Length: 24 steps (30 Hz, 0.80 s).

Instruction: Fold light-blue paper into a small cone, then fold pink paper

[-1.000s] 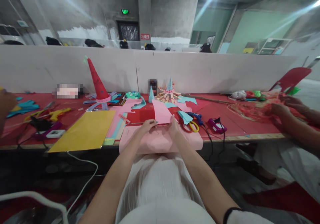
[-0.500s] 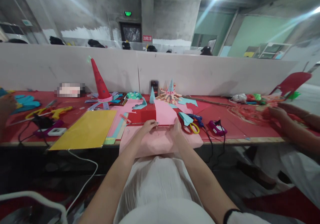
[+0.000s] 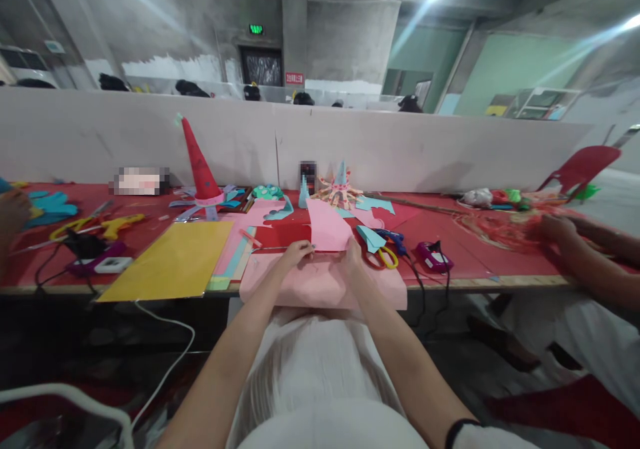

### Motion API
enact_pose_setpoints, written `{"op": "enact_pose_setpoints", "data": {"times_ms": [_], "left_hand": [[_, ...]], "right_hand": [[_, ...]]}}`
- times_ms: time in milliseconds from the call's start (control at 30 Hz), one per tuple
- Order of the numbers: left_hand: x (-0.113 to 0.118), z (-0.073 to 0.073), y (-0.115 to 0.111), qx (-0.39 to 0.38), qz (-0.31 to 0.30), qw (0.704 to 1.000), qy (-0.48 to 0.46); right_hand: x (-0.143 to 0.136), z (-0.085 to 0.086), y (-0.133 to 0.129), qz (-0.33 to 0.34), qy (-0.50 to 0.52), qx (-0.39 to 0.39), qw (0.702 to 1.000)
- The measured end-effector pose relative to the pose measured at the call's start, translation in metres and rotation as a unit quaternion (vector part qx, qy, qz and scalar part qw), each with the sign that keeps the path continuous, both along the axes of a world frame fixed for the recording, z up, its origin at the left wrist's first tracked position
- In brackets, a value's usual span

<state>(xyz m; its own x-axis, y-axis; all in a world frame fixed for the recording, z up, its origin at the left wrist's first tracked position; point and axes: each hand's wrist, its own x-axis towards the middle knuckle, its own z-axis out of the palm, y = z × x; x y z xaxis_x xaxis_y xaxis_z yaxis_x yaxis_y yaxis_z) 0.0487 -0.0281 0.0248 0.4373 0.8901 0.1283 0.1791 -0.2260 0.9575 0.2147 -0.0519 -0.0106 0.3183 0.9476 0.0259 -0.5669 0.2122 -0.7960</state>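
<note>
A piece of pink paper (image 3: 331,227) stands tilted up in front of me at the table's near edge. My left hand (image 3: 298,253) is closed, its fingertips pinching at the paper's lower left corner. At the lower right edge, my right hand (image 3: 353,255) is closed on the same paper, its fingers partly hidden. A thin rod (image 3: 270,247) lies by the left hand; its kind is unclear. Beneath both wrists, a larger pale pink sheet (image 3: 320,290) hangs over the edge. Red paper (image 3: 283,237) lies to the left. Beside the right hand are folded light blue paper (image 3: 371,239) and scissors (image 3: 388,257).
A blue glue gun (image 3: 395,239) and a purple device (image 3: 434,257) with cords sit right. A yellow sheet (image 3: 170,259) overhangs the edge at left. Behind stand a red paper cone (image 3: 199,165) and a fringed cone (image 3: 342,183). A co-worker's hand (image 3: 557,229) handles red strands.
The red paper beside my left hand has sunk lower. The pale pink sheet's front edge hangs straighter. Both hands stay almost in place on the pink paper.
</note>
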Motion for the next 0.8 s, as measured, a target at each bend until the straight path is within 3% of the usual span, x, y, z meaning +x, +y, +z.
{"op": "enact_pose_setpoints", "data": {"times_ms": [100, 200, 367, 500, 633, 800], "left_hand": [[-0.001, 0.000, 0.001, -0.003, 0.003, 1.000, -0.020], [-0.001, 0.001, 0.001, -0.010, 0.004, 0.999, -0.049], [-0.004, 0.004, -0.002, -0.047, 0.004, 0.995, -0.084], [-0.005, 0.006, -0.004, -0.067, -0.005, 0.986, -0.152], [-0.005, 0.002, 0.000, -0.073, -0.001, 0.982, -0.173], [-0.005, -0.002, 0.004, -0.072, 0.002, 0.986, -0.147]], "right_hand": [[0.003, 0.001, 0.001, -0.014, 0.019, -0.033, 0.999], [0.008, 0.007, 0.004, 0.016, 0.032, -0.068, 0.997], [0.023, 0.016, 0.005, 0.141, 0.004, -0.113, 0.984], [0.033, 0.013, 0.002, 0.222, -0.074, -0.130, 0.964], [0.034, 0.009, -0.001, 0.171, -0.142, -0.109, 0.969], [0.027, 0.016, -0.011, 0.117, -0.134, -0.075, 0.981]]}}
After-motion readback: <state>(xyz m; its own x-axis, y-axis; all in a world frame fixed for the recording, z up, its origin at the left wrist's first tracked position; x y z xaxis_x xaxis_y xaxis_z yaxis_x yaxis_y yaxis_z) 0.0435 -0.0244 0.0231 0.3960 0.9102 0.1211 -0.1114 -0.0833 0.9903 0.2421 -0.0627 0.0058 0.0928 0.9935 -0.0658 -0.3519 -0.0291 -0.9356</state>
